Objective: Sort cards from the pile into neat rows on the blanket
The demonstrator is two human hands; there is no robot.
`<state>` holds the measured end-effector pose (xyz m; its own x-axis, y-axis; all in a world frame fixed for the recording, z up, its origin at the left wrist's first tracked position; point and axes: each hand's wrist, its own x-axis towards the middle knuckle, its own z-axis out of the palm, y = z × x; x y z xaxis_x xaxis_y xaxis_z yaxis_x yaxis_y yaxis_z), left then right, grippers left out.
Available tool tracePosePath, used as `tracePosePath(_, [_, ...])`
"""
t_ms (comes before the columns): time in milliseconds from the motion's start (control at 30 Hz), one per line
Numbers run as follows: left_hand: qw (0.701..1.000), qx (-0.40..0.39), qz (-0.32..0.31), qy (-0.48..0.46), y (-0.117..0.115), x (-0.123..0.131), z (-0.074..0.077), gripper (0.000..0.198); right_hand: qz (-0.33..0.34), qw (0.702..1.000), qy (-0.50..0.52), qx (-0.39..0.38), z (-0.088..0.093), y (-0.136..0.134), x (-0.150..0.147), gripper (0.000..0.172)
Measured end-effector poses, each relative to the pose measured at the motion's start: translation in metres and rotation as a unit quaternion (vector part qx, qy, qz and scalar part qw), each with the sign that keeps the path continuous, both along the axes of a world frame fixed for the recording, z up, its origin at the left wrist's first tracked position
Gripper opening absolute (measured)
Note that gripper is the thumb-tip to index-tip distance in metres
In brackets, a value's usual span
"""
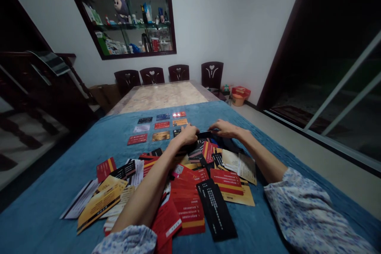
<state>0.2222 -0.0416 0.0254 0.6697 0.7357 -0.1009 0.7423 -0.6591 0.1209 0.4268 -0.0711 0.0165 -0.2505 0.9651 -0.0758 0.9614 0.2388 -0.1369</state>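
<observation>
Both my arms reach forward over a blue cloth (59,166) on a table. My left hand (189,133) and my right hand (225,127) pinch the two ends of one dark card (204,134), held just above the far edge of a loose pile of cards (190,190). The pile holds red, black, yellow and white cards, lying overlapped beneath my forearms. Beyond my hands, several cards (160,126) lie face up in neat rows on the cloth.
The bare marble table top (162,96) continues past the cloth, with several dark chairs (178,73) at its far end. A wall niche (125,20) holds bottles and a toy. A glass sliding door (342,99) is on the right, a stair rail (38,83) on the left.
</observation>
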Motion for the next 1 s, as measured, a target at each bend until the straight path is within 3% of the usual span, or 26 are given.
tracePosePath(200, [0.998, -0.009, -0.002, -0.066, 0.007, -0.004, -0.007, 0.033, 0.017, 0.998, 0.011, 0.059, -0.013, 0.009, 0.006, 0.028])
tracePosePath(400, [0.986, -0.045, 0.033, -0.158, 0.018, -0.004, -0.015, 0.024, 0.015, 0.996, 0.002, 0.091, -0.018, 0.008, 0.005, 0.031])
tracePosePath(1000, [0.99, -0.008, 0.094, -0.105, 0.009, 0.003, -0.008, 0.028, -0.052, 0.984, 0.078, 0.148, -0.035, 0.01, 0.002, 0.033])
